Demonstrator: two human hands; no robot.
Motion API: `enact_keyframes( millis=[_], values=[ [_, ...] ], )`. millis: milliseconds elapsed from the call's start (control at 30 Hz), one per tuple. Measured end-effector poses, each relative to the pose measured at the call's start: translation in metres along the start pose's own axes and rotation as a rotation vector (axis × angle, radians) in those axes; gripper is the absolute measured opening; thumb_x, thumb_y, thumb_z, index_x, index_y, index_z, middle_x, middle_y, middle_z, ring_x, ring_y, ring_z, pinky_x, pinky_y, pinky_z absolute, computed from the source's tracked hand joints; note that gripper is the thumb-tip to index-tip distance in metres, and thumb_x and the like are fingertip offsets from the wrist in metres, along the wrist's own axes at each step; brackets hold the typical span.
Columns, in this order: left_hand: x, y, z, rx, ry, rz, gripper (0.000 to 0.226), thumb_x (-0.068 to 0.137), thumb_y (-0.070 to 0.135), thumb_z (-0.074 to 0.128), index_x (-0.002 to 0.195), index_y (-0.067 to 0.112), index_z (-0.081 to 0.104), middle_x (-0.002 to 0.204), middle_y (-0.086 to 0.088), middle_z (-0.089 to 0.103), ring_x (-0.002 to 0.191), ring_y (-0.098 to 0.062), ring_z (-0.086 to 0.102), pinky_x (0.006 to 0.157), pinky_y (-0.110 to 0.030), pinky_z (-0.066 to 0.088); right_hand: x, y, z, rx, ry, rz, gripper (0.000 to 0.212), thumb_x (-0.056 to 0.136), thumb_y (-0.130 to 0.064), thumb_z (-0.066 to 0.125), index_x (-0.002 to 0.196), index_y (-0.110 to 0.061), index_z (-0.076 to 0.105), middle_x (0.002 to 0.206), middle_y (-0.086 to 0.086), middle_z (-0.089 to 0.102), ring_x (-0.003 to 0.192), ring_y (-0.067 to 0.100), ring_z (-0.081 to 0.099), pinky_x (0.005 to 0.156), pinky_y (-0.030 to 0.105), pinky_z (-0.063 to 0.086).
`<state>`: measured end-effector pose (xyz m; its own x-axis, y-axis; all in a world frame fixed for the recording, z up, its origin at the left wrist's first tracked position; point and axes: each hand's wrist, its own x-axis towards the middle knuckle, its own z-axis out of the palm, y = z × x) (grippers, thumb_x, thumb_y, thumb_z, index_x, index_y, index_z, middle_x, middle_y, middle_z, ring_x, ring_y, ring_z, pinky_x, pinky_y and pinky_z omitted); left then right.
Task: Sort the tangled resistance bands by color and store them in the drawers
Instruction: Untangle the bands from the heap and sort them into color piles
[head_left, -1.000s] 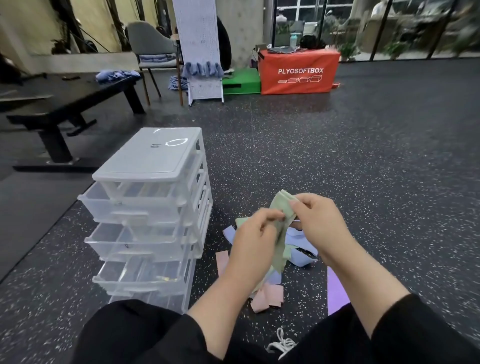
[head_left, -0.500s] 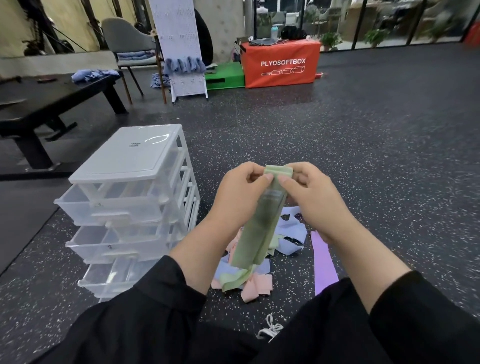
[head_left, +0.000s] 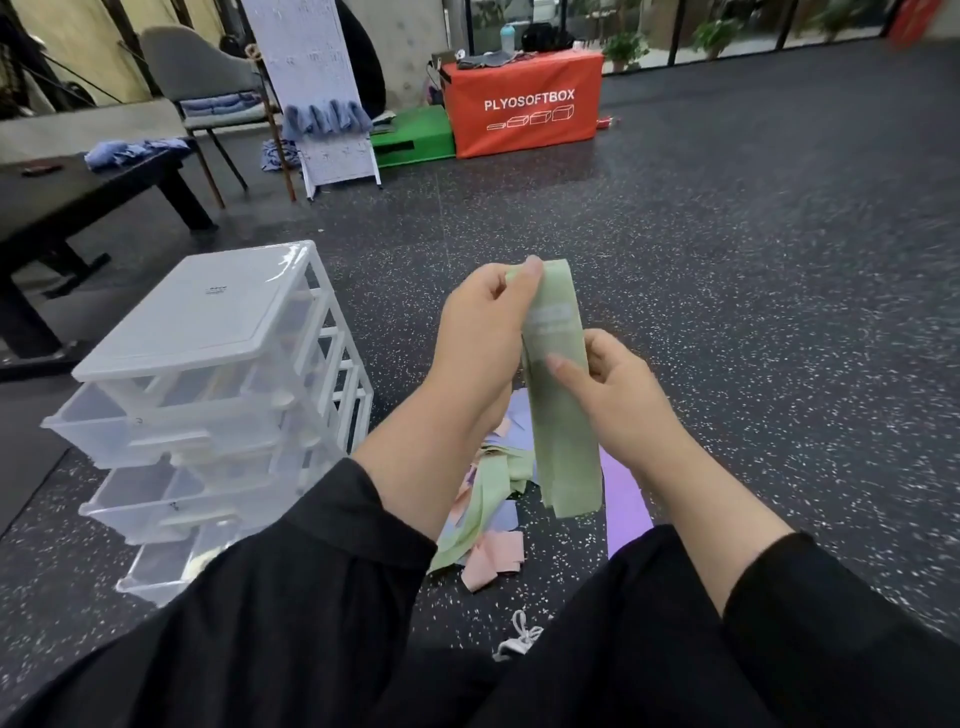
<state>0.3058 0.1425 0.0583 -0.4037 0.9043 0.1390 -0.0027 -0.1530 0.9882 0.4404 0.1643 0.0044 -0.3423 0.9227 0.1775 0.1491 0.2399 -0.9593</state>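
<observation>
Both hands — left hand (head_left: 480, 322), right hand (head_left: 605, 384) — pinch one flat, matte green band (head_left: 563, 415) (hanging limp).

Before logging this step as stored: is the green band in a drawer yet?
No: both hands, left and right, hold the green band up above the floor, right of the drawers.

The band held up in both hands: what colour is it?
Pale green band, clearest in the head view.
</observation>
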Motion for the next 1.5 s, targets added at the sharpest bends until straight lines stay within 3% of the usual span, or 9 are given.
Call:
enact_keyframes(
  millis=[133, 300, 467, 633, 800, 1000, 1233, 1400, 1500],
  values=[
    [0.023, -0.002, 0.034, -0.048, -0.033, -0.004, 0.035, 0.077, 0.059, 0.069, 0.071, 0.025, 0.064, 0.103, -0.03, 0.068, 0.092, -0.044, 0.067, 0.09, -0.063, 0.054, -0.003, 0.024, -0.023, -0.061, 0.026, 0.068, 0.018, 0.095, -0.04, 0.064, 0.097, -0.023, 0.065, 0.095, 0.005, 0.071, 0.077, 0.014, 0.061, 0.071, 0.035, 0.048],
    [0.053, -0.022, 0.075, 0.026, -0.067, -0.003, 0.032, 0.089, 0.046, 0.069, 0.067, 0.024, 0.059, 0.083, -0.01, 0.059, 0.077, -0.023, 0.056, 0.07, -0.042, 0.051, 0.003, 0.052, -0.065, -0.076, 0.103, 0.123, 0.045, 0.082, -0.059, 0.062, 0.094, -0.015, 0.063, 0.097, 0.016, 0.069, 0.078, 0.021, 0.061, 0.073, 0.04, 0.046],
    [0.083, -0.064, 0.108, 0.257, -0.209, 0.029, 0.025, 0.101, 0.025, 0.063, 0.083, 0.009, 0.058, 0.073, -0.012, 0.064, 0.054, -0.018, 0.059, 0.052, -0.034, 0.051, 0.008, 0.098, -0.117, -0.144, 0.055, 0.219, 0.007, 0.099, -0.03, 0.061, 0.104, -0.027, 0.065, 0.095, -0.012, 0.076, 0.087, 0.005, 0.071, 0.076, 0.033, 0.053],
    [0.108, -0.126, 0.144, 0.388, -0.263, -0.04, 0.026, 0.098, 0.026, 0.066, 0.077, 0.015, 0.058, 0.072, -0.008, 0.067, 0.051, -0.017, 0.057, 0.054, -0.036, 0.051, 0.004, 0.158, -0.157, -0.239, 0.029, 0.353, 0.025, 0.097, -0.014, 0.057, 0.116, -0.029, 0.061, 0.102, -0.016, 0.074, 0.091, 0.0, 0.069, 0.073, 0.022, 0.048],
    [0.117, -0.18, 0.176, 0.422, -0.302, -0.139, 0.025, 0.097, 0.028, 0.067, 0.085, 0.007, 0.064, 0.077, -0.011, 0.068, 0.059, -0.021, 0.059, 0.059, -0.037, 0.051, -0.008, 0.218, -0.173, -0.268, 0.072, 0.476, 0.027, 0.094, -0.014, 0.056, 0.11, -0.035, 0.062, 0.107, -0.016, 0.073, 0.104, 0.004, 0.067, 0.099, 0.036, 0.049],
    [0.112, -0.213, 0.21, 0.347, -0.388, -0.2, 0.028, 0.096, 0.031, 0.068, 0.077, 0.012, 0.061, 0.07, -0.006, 0.062, 0.057, -0.018, 0.056, 0.054, -0.031, 0.047, -0.018, 0.249, -0.17, -0.104, 0.089, 0.544, 0.021, 0.101, -0.037, 0.056, 0.12, -0.031, 0.062, 0.108, -0.018, 0.073, 0.094, -0.002, 0.067, 0.075, 0.016, 0.047],
    [0.104, -0.194, 0.219, 0.395, -0.668, 0.007, 0.024, 0.097, 0.033, 0.067, 0.082, 0.015, 0.061, 0.071, 0.004, 0.06, 0.063, -0.008, 0.047, 0.061, -0.029, 0.036, 0.003, 0.275, -0.154, 0.011, 0.194, 0.45, 0.044, 0.085, -0.043, 0.074, 0.124, -0.043, 0.054, 0.127, -0.016, 0.066, 0.124, 0.003, 0.058, 0.112, 0.043, 0.041],
    [0.108, -0.171, 0.221, 0.301, -0.683, 0.037, 0.014, 0.099, 0.024, 0.067, 0.089, 0.016, 0.061, 0.076, 0.005, 0.067, 0.066, -0.006, 0.056, 0.063, -0.025, 0.042, 0.037, 0.272, -0.15, 0.007, 0.251, 0.402, 0.064, 0.089, -0.042, 0.073, 0.141, -0.042, 0.037, 0.152, -0.018, 0.044, 0.14, -0.003, 0.038, 0.114, 0.031, 0.029],
    [0.111, -0.159, 0.225, 0.193, -0.64, 0.039, 0.014, 0.1, 0.021, 0.065, 0.088, 0.018, 0.059, 0.078, 0.006, 0.067, 0.067, -0.002, 0.058, 0.063, -0.019, 0.045, 0.051, 0.265, -0.149, -0.007, 0.267, 0.397, 0.056, 0.085, -0.052, 0.068, 0.134, -0.038, 0.044, 0.141, -0.02, 0.054, 0.131, 0.004, 0.051, 0.109, 0.037, 0.038]
  ],
)
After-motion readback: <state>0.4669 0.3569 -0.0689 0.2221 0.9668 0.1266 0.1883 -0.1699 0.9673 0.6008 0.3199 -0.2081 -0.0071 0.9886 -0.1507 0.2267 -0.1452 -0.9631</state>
